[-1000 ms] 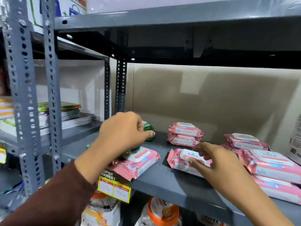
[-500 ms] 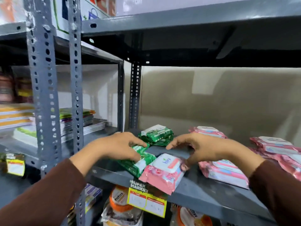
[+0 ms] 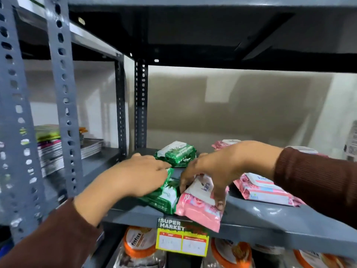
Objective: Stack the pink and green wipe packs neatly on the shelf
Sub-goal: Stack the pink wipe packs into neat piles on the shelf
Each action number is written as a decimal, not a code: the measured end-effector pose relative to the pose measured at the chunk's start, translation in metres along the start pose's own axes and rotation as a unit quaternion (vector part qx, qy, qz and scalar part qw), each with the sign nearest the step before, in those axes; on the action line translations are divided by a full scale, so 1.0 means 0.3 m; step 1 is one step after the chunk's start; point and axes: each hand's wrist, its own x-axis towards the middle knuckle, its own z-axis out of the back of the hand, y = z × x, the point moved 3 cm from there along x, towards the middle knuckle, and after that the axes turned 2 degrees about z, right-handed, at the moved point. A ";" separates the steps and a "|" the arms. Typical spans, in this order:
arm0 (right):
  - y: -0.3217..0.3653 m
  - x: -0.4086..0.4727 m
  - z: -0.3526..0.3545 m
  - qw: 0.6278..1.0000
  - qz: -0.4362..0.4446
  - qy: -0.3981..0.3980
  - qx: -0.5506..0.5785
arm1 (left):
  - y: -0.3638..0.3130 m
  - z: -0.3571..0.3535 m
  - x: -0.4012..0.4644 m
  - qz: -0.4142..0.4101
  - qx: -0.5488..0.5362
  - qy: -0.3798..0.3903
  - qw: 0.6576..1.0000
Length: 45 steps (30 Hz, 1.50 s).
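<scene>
My left hand [image 3: 139, 176] lies over a green wipe pack [image 3: 164, 198] near the front edge of the grey shelf [image 3: 270, 217], fingers curled on its top. My right hand [image 3: 214, 171] grips a pink wipe pack [image 3: 199, 207] from above, thumb on its left side and fingers on its right; the pack overhangs the shelf edge. Behind them sits a small stack of green packs [image 3: 176, 152]. More pink packs [image 3: 264, 190] lie to the right, and another pink pack [image 3: 222, 143] peeks out behind my right wrist.
A yellow price tag [image 3: 182, 242] hangs from the shelf edge. Orange-lidded bags [image 3: 139, 246] fill the shelf below. Perforated grey uprights [image 3: 61, 93] stand at left, with stacked books [image 3: 50, 147] on the neighbouring shelf. Another shelf board [image 3: 212, 26] hangs low overhead.
My right hand moved left from the pink packs and closed on the front pink pack. My left hand stayed on the green pack. The camera came closer.
</scene>
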 end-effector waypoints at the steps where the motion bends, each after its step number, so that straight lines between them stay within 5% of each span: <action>1: 0.008 0.001 0.005 0.999 -0.008 -0.007 -0.042 | 0.010 -0.005 0.006 0.009 0.002 -0.003 1.000; 8: -0.001 -0.065 0.004 0.995 -0.018 -0.064 -0.070 | 0.032 0.000 0.018 0.021 0.004 -0.002 1.000; 14: -0.105 -0.155 -0.033 0.964 0.017 -0.252 0.078 | 0.013 0.048 0.025 0.023 -0.014 0.005 1.000; 17: -0.164 -0.213 -0.074 0.934 0.007 -0.324 0.150 | -0.030 0.112 0.016 0.006 -0.061 -0.072 0.996; 19: -0.218 -0.271 -0.088 0.860 0.001 -0.412 0.300 | -0.078 0.156 0.010 -0.009 -0.148 -0.172 0.974; 22: -0.311 -0.364 -0.130 0.671 -0.052 -0.533 0.512 | -0.194 0.165 0.025 -0.028 -0.340 -0.250 0.906; 25: -0.394 -0.410 -0.226 0.521 -0.123 -0.558 0.634 | -0.357 0.090 0.100 -0.026 -0.449 -0.155 0.879; 28: -0.425 -0.384 -0.318 0.462 -0.135 -0.510 0.713 | -0.490 -0.017 0.190 -0.018 -0.522 0.000 0.852; 31: -0.456 -0.370 -0.378 0.505 -0.187 -0.484 0.690 | -0.547 -0.044 0.264 -0.023 -0.579 0.020 0.815; 34: -0.485 -0.402 -0.384 0.651 -0.311 -0.449 0.526 | -0.564 -0.036 0.307 -0.049 -0.487 -0.002 0.872; 38: -0.487 -0.430 -0.370 0.774 -0.386 -0.367 0.342 | -0.584 -0.024 0.321 -0.085 -0.346 -0.008 0.934; 42: -0.430 -0.473 -0.360 0.768 -0.461 -0.410 0.170 | -0.600 -0.012 0.324 -0.089 -0.332 0.016 0.939; 45: -0.386 -0.494 -0.347 0.751 -0.374 -0.530 0.123 | -0.606 -0.032 0.326 -0.082 -0.357 0.021 0.930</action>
